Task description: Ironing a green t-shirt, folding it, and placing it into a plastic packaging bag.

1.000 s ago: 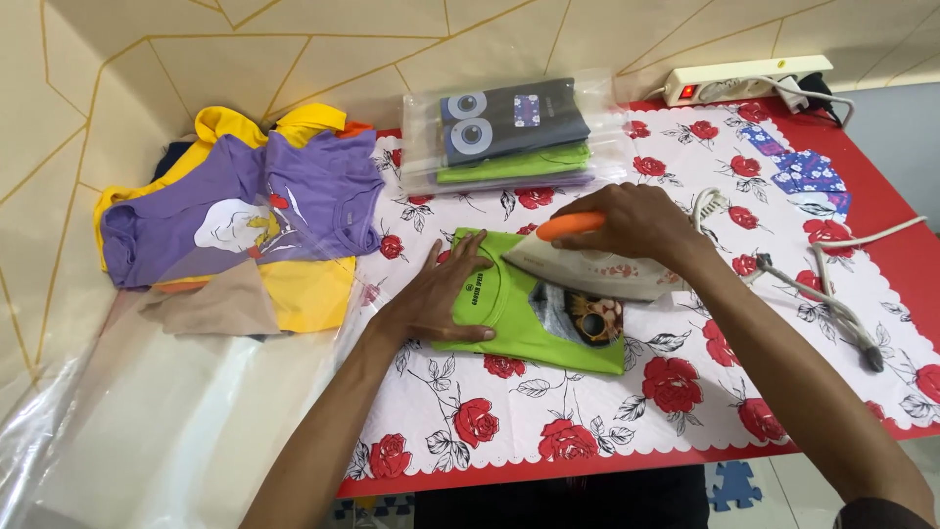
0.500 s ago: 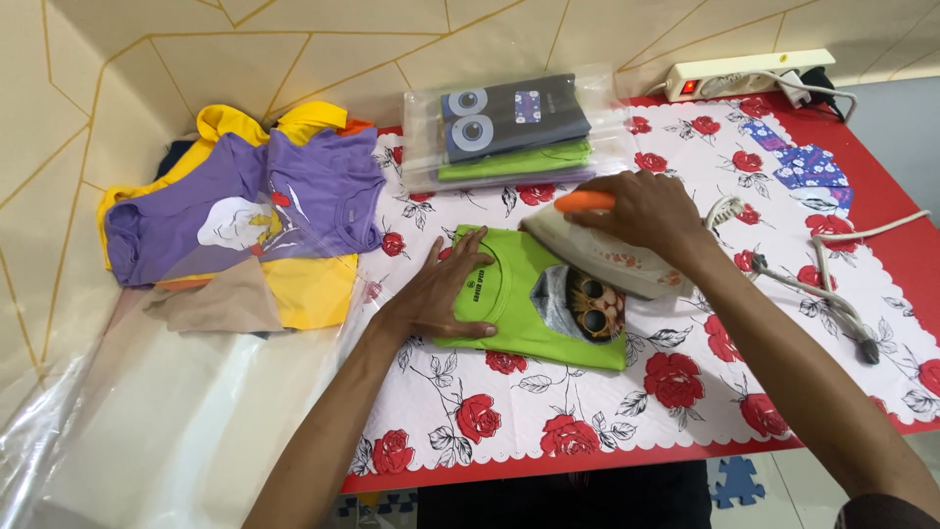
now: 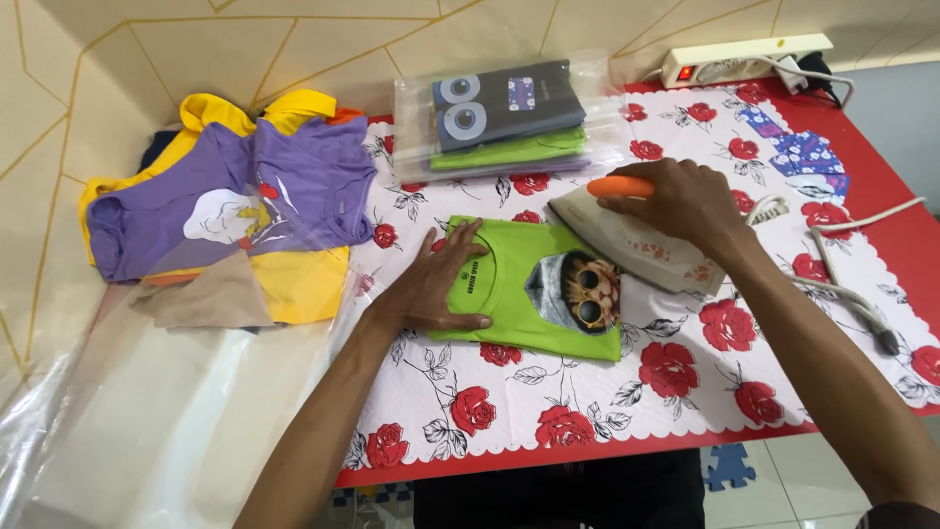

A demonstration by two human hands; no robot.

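From the head view, the left hand [image 3: 436, 287] lies flat with fingers spread on the folded green shirt [image 3: 534, 291] at mid-surface [image 3: 587, 402], while the right hand [image 3: 681, 201] grips the iron [image 3: 641, 247], apparently touching the shirt's right edge.

home ironing spot | rose-print cloth [image 3: 548, 392] on red table [image 3: 906, 235] | power strip [image 3: 744, 59] | foam floor mat [image 3: 729, 468]

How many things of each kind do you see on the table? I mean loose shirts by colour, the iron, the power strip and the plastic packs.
Green folded shirt: 1
Purple shirt: 1
Yellow shirt: 1
Iron: 1
Power strip: 1
Clear pack of folded shirts: 1
Total: 6
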